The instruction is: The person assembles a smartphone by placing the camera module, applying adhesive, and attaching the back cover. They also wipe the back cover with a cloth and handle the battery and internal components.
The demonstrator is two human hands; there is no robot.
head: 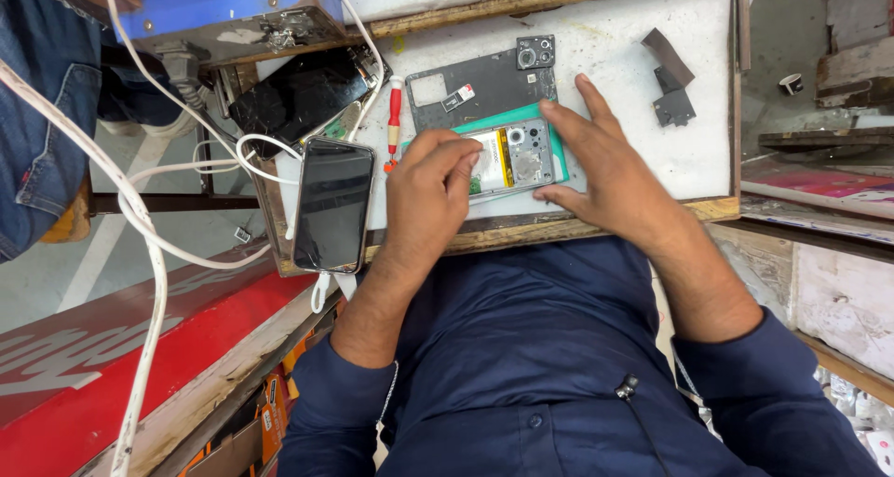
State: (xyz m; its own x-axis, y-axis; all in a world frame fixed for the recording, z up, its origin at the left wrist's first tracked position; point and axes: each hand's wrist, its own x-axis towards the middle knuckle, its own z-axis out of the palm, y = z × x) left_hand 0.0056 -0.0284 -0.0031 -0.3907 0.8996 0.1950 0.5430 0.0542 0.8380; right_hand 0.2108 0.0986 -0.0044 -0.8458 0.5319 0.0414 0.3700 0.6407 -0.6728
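— Nearest the lens, what fills the bottom of the view?

— Dark blue shirt on the person's chest and both sleeves, the biggest thing in sight. Beyond it lies the white work pad on a wooden-edged bench.

— And on the far left side?

— Red counter with white cables looping over it, and someone else's blue jeans at the upper corner.

— Where is the opened phone?

— The opened phone lies flat near the pad's front edge, its battery and bare boards facing up, on a teal case. Its grey back cover rests just beyond, touching the teal edge.

— What are the hands doing?

— The right hand is spread, thumb against the phone's near edge and fingers along its far right corner, bracing it. The left hand is curled over the phone's left end, fingertips bunched and pressed down on it; whether they pinch anything is hidden.

— Anything smaller about?

— A black phone lies screen up just left of the left hand, a cracked dark panel behind it, a red-handled screwdriver between them and the cover, and grey scraps well apart on the right.
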